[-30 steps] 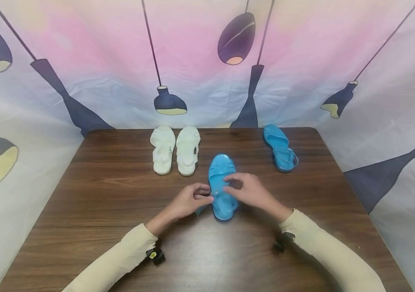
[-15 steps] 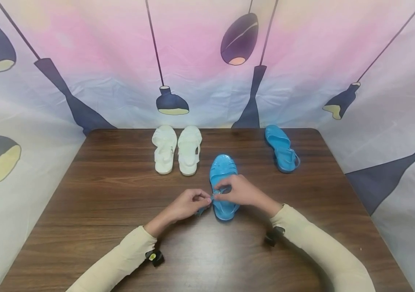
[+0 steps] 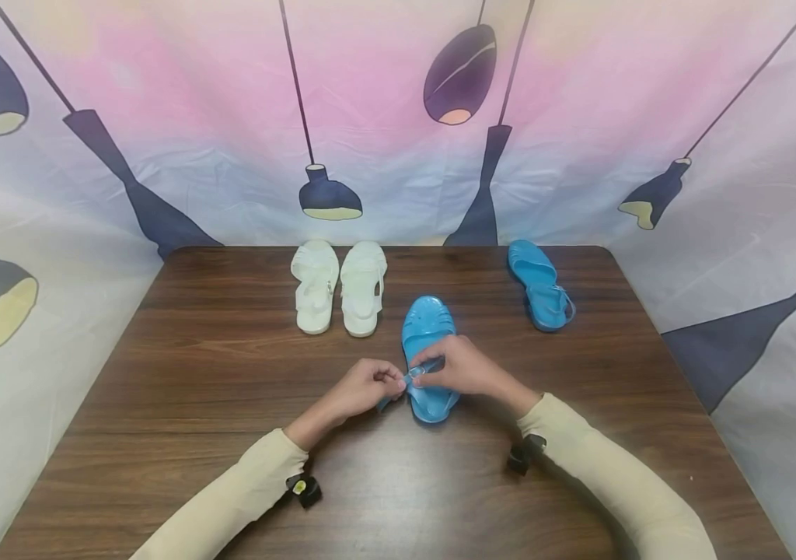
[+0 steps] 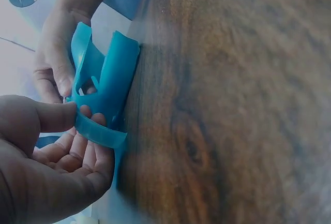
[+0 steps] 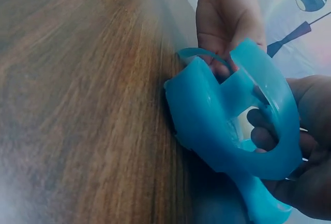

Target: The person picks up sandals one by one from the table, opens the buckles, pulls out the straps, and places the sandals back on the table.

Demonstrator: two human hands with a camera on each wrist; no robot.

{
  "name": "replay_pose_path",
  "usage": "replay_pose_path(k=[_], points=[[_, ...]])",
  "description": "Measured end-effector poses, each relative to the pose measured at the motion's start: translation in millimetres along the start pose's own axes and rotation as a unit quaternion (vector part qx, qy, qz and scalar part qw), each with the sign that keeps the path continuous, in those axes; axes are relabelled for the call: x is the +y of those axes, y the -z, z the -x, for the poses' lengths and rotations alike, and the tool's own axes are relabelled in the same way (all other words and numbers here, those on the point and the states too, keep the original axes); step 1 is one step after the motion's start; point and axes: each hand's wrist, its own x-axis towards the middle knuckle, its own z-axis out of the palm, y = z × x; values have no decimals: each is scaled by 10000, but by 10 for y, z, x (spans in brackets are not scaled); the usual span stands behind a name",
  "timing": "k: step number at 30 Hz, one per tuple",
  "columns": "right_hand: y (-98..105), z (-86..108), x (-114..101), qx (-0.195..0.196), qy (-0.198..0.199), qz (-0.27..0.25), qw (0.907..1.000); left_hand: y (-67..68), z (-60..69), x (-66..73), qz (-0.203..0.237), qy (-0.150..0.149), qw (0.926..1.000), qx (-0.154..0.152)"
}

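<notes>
A blue jelly sandal [image 3: 429, 315] lies on the brown table, toe pointing away. At its left side my left hand [image 3: 364, 386] pinches the loose end of the ankle strap [image 4: 101, 133], which curves down below the thumb in the left wrist view. My right hand [image 3: 466, 367] reaches over the sandal from the right, thumb and forefinger holding the strap at the small metal buckle [image 3: 416, 373]. In the right wrist view, the sandal's heel [image 5: 194, 110] stands on the table, and its strap loop partly covers the right fingers.
A pair of white sandals [image 3: 363, 284] stands at the table's back edge, left of the blue one. Another blue sandal [image 3: 543, 292] lies at the back right. A printed cloth [image 3: 398, 101] hangs around the back and sides.
My right hand has moved left from above the sandal, and its spread fingers have closed at the buckle. My left hand has stayed by the strap, its fingertips now pinching the end.
</notes>
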Motion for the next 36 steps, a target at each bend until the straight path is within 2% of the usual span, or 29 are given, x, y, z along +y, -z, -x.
replay_pose_path(k=[7,17,32,36], points=[[-16,4,21,29,66,-152,9999,-21,-38,3,16,87,9999,122],[-36,21,48,134,1,-368,9992,7,-107,50,-125,8,9999,-1],[-97,35,52,235,-62,-582,9980,23,-75,-11,336,178,9993,-59],[-99,60,49,247,-97,-611,9978,56,-56,-23,149,192,9997,-97]])
